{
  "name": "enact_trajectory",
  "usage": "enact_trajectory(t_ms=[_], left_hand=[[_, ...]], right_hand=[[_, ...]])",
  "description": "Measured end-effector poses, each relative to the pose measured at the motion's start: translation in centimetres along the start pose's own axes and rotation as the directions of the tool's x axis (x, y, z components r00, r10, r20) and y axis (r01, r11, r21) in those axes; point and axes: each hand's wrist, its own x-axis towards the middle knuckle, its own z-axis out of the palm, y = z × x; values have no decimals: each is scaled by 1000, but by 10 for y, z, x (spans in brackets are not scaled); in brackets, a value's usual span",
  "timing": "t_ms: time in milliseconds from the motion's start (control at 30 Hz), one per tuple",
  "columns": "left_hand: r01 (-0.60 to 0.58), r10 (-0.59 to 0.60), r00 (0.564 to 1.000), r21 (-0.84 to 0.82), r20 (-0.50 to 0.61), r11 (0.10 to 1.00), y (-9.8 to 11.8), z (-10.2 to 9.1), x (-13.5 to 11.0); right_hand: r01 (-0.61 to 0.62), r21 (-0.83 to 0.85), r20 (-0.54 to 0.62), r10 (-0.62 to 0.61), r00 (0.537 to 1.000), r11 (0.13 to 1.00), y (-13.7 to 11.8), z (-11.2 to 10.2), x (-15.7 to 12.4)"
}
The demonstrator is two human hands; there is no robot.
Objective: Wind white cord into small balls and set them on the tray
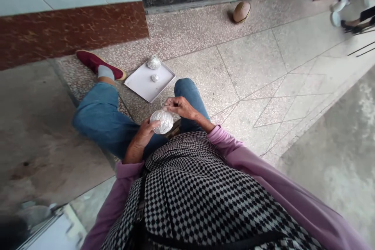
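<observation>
A white ball of yarn (163, 122) is held above my lap. My left hand (144, 133) wraps around its left side, thumb across the front. Close to the ball's upper right, my right hand (179, 107) has its fingers pinched together, seemingly on a strand that leads from the ball. The strand itself is thin and hard to make out. On the floor beyond my knees lies a shallow white tray (140, 87). Inside it rest a larger white ball (154, 62) and a smaller white ball (155, 78).
A round tan object (241, 11) sits on the speckled floor near the dark doorway. My left foot wears a red shoe (90, 62) beside the tray. Part of another person's feet (351, 26) shows at the far right. A pale flat object (52, 234) is at lower left.
</observation>
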Motion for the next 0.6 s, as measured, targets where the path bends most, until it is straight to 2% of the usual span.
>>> enact_trajectory(t_ms=[100,200,300,433,500,600], left_hand=[[-23,23,1000,-53,0,998,4,-3,-3],[-105,104,994,-120,-12,987,3,-2,-2],[-215,210,977,-192,-44,958,-1,5,2],[-330,307,943,-235,-131,914,-3,16,9],[-402,350,906,-224,-238,888,-1,18,14],[-524,427,794,-132,-432,841,6,15,20]], right_hand=[[-28,200,-63,41,997,979,11,12,8],[-51,285,-92,81,993,957,21,24,12],[-88,270,-88,115,989,959,27,30,12],[-16,136,-63,24,998,991,29,31,7],[16,62,-6,-16,1000,998,29,34,2],[83,-62,147,-73,986,995,29,39,-8]])
